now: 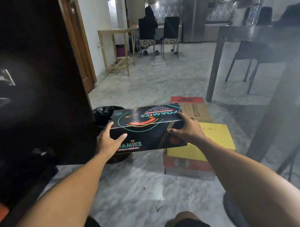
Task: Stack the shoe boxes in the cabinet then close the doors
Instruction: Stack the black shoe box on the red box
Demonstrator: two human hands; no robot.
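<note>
Fingers [119, 137] around black shoe box [145, 131] ends

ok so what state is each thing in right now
black box: lid shut, held off the floor by both hands
left hand: grips the box's left end
right hand: grips the box's right end
yellow box: shut, on the floor
brown box: shut, on the floor
cabinet door: open

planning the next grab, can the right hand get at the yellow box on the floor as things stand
Probably not right now: the right hand and left hand both grip the black shoe box. The yellow box lies just below it with its top uncovered, so a freed hand likely could.
</note>
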